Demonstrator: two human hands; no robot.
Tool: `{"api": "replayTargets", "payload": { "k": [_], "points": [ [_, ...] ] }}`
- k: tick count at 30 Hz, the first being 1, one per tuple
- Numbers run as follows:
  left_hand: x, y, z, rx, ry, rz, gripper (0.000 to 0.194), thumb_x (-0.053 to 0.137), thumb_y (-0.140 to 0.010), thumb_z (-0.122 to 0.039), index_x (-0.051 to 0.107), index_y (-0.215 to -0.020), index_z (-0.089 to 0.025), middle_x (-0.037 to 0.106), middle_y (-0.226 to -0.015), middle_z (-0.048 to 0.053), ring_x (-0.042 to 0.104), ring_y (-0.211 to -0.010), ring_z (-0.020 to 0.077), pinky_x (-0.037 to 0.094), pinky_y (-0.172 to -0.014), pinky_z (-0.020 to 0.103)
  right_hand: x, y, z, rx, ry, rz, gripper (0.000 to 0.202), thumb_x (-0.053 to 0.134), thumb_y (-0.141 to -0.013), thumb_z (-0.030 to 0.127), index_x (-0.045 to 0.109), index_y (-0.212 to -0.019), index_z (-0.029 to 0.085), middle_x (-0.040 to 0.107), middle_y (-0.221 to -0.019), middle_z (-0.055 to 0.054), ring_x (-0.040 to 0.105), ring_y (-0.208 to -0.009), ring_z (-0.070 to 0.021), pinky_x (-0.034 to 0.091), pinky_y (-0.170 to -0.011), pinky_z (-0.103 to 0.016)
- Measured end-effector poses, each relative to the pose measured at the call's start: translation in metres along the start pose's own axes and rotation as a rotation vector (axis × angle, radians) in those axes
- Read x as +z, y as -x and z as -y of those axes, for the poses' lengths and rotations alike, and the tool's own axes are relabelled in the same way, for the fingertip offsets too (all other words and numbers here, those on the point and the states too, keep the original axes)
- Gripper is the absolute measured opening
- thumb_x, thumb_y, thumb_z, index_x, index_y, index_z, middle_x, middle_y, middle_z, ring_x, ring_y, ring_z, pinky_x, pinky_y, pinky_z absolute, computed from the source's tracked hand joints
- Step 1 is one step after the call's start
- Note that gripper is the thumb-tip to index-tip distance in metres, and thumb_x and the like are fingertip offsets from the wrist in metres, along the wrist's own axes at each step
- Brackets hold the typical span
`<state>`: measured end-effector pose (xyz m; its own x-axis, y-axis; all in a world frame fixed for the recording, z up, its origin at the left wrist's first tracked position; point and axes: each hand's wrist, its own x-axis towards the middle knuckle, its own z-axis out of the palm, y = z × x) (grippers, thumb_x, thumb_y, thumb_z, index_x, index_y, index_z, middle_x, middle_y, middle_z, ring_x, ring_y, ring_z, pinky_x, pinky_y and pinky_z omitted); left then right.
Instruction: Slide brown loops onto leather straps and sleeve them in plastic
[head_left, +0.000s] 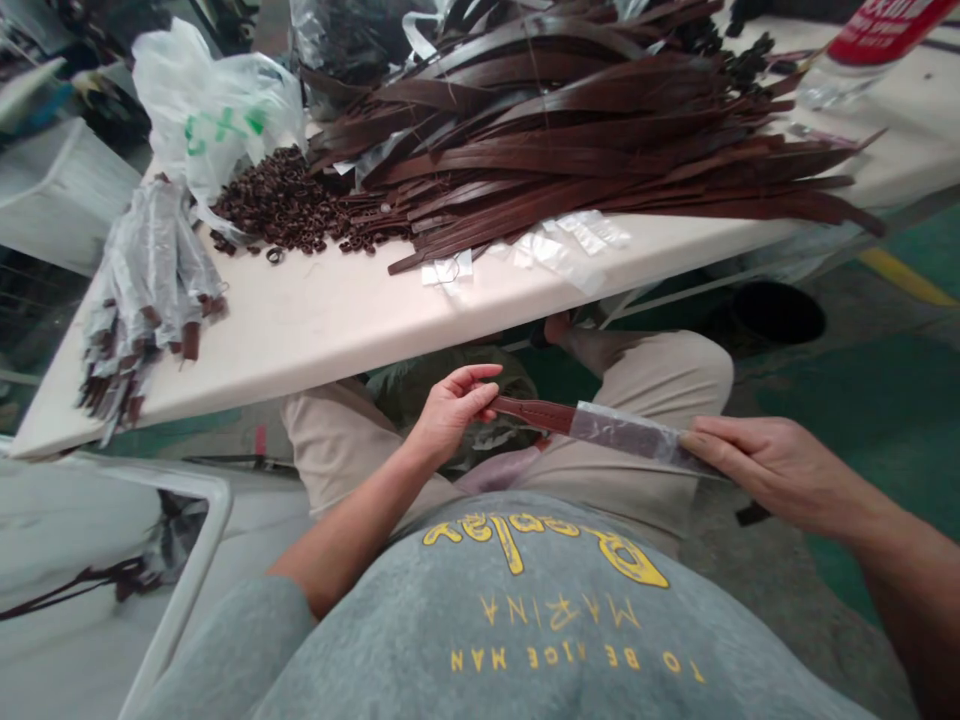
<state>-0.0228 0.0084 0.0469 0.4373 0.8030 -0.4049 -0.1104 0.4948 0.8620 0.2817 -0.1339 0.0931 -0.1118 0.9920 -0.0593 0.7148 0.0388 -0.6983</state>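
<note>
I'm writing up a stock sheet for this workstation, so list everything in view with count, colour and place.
held strap: one, brown, between the hands
sleeve: one, clear, around part of that strap
loose straps: many, dark brown, piled on the table
sleeved straps: many, brown in clear plastic, table's left end
small loops: many, dark brown, left of the pile
small packets: several, clear, table's front edge
plastic bag: one, white with green marks, behind the loops
red-labelled container: one, table's far right
table: one, off-white, ahead
blurred background items: uncountable, top left
shirt: one, grey, yellow lettering
trousers: one pair, beige
left hand: one, pinching the strap's bare end
right hand: one, gripping the sleeved part
</note>
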Motion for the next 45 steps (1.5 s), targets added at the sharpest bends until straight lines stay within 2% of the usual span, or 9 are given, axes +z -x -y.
{"api": "replayTargets", "payload": {
  "k": [6, 8, 11, 14, 17, 23, 35, 38, 45],
  "points": [
    [0.014, -0.004, 0.007, -0.04, 0.041, -0.043, 0.051, 0.086, -0.063, -0.038, 0.07, -0.107, -0.018, 0.06, -0.066, -0.005, 0.053, -0.05, 0.0037, 0.04, -0.05, 0.016, -0.009, -0.007, -0.021, -0.092, 0.313, -0.287, 0.05, 0.042, -0.097, 0.062, 0.064, -0.073, 0.024, 0.064, -0.056, 0.001, 0.058, -0.044, -0.0113, 0.04, -0.04, -0.024],
    [0.019, -0.005, 0.011, -0.045, 0.059, -0.044, 0.052, 0.086, -0.063, -0.039, 0.069, -0.108, -0.018, 0.06, -0.066, -0.006, 0.054, -0.05, 0.0041, 0.041, -0.051, 0.017, 0.007, -0.017, -0.011, -0.074, 0.333, -0.356, 0.048, 0.04, -0.099, 0.061, 0.067, -0.096, 0.021, 0.075, -0.082, -0.006, 0.07, -0.067, -0.0181, 0.051, -0.054, -0.028],
    [0.029, -0.005, 0.018, -0.059, 0.056, -0.016, 0.053, 0.085, -0.065, -0.04, 0.068, -0.11, -0.019, 0.059, -0.065, -0.006, 0.055, -0.051, 0.0054, 0.042, -0.053, 0.018, 0.048, -0.039, 0.016, -0.12, 0.234, -0.333, 0.044, 0.046, -0.099, 0.055, 0.059, -0.121, 0.019, 0.072, -0.111, -0.011, 0.07, -0.098, -0.0237, 0.056, -0.079, -0.035],
    [0.035, -0.004, 0.023, -0.047, 0.049, 0.013, 0.056, 0.085, -0.066, -0.041, 0.067, -0.114, -0.019, 0.059, -0.064, -0.006, 0.055, -0.054, 0.0068, 0.043, -0.056, 0.02, 0.087, -0.062, 0.041, -0.191, 0.088, -0.316, 0.032, 0.058, -0.096, 0.046, 0.064, -0.112, 0.019, 0.073, -0.099, -0.008, 0.07, -0.089, -0.0228, 0.054, -0.078, -0.036],
    [0.031, -0.002, 0.023, -0.012, 0.052, 0.015, 0.057, 0.084, -0.067, -0.042, 0.066, -0.117, -0.019, 0.06, -0.064, -0.006, 0.054, -0.055, 0.0073, 0.043, -0.057, 0.021, 0.106, -0.075, 0.05, -0.244, 0.03, -0.334, 0.02, 0.062, -0.095, 0.037, 0.068, -0.102, 0.019, 0.073, -0.086, -0.005, 0.067, -0.077, -0.0191, 0.051, -0.071, -0.032],
    [0.013, 0.005, 0.017, -0.067, -0.004, 0.03, 0.059, 0.084, -0.069, -0.043, 0.065, -0.119, -0.018, 0.067, -0.073, 0.0, 0.065, -0.068, 0.0142, 0.048, -0.064, 0.025, 0.109, -0.074, 0.034, -0.33, 0.069, -0.38, 0.018, 0.06, -0.096, 0.034, 0.068, -0.099, 0.018, 0.07, -0.078, -0.004, 0.066, -0.071, -0.017, 0.05, -0.063, -0.028],
    [0.012, -0.01, 0.034, -0.035, 0.05, 0.014, 0.058, 0.092, -0.057, -0.041, 0.072, -0.108, -0.02, 0.062, -0.065, -0.003, 0.055, -0.06, 0.0094, 0.045, -0.065, 0.024, 0.131, -0.084, 0.021, -0.409, 0.04, -0.47, 0.015, 0.057, -0.097, 0.026, 0.07, -0.098, 0.018, 0.069, -0.075, -0.004, 0.068, -0.067, -0.0161, 0.054, -0.061, -0.025],
    [0.006, -0.009, 0.031, 0.002, -0.138, 0.087, 0.049, 0.086, -0.064, -0.043, 0.074, -0.106, -0.02, 0.068, -0.073, 0.001, 0.059, -0.064, 0.0122, 0.047, -0.066, 0.026, 0.135, -0.082, 0.014, -0.402, -0.009, -0.448, 0.014, 0.057, -0.096, 0.025, 0.07, -0.096, 0.019, 0.069, -0.075, -0.003, 0.069, -0.067, -0.0156, 0.054, -0.06, -0.024],
    [-0.007, -0.015, 0.025, 0.309, -1.084, 0.313, 0.03, 0.063, -0.089, -0.035, 0.073, -0.115, -0.025, 0.078, -0.104, 0.01, 0.072, -0.096, 0.0248, 0.053, -0.089, 0.035, 0.141, -0.08, 0.002, -0.41, -0.002, -0.42, 0.017, 0.055, -0.098, 0.028, 0.07, -0.094, 0.022, 0.07, -0.073, -0.001, 0.07, -0.065, -0.0142, 0.054, -0.058, -0.021]
  ]
}}
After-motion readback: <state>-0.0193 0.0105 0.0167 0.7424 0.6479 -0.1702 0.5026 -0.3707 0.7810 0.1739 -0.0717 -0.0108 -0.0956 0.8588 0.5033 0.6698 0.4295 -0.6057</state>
